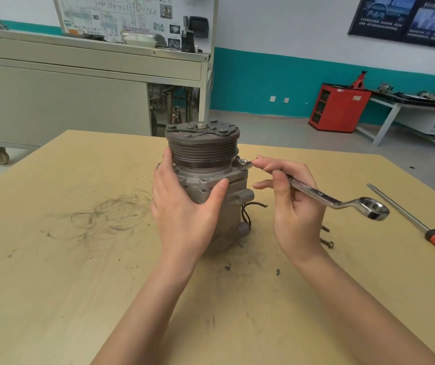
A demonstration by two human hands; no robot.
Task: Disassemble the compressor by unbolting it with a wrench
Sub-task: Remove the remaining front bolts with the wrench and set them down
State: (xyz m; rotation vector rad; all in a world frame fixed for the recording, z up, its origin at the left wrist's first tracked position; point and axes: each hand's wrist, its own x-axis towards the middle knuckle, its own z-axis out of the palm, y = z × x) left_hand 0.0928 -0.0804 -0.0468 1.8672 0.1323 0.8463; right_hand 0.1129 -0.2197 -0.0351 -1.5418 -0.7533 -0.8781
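Broadly, the tan worktable (pixel 79 259) carries everything, and the work sits near its middle, well in from the edges. The compressor (pixel 203 159) stands upright on it with the pulley end uppermost, which puts the flange bolts under the pulley within reach from the side.

My left hand (pixel 184 206) is wrapped round the housing just below the pulley, thumb across the front flange and fingers behind, grasping it. I judge this is to stop the body turning when the wrench pulls.

My right hand (pixel 295 214) is closed round the shank of the wrench (pixel 316 193), with the forefinger stretched toward the near ring end. That end sits on a bolt head at the flange's right corner, tucked beneath the pulley's rim. The finger, I think, steadies the ring on the head, since the offset tool could slip off in so tight a spot. The far ring end points out to the right, free in the air, leaving room to swing.

A screwdriver (pixel 422 227) with a red and black handle lies on the table well to the right, apart from both hands, ready if prying is called for.

Two loose bolts (pixel 326 242) lie on the table just right of my right wrist, which suggests the unbolting is part done. How many remain seated I cannot tell from this side.
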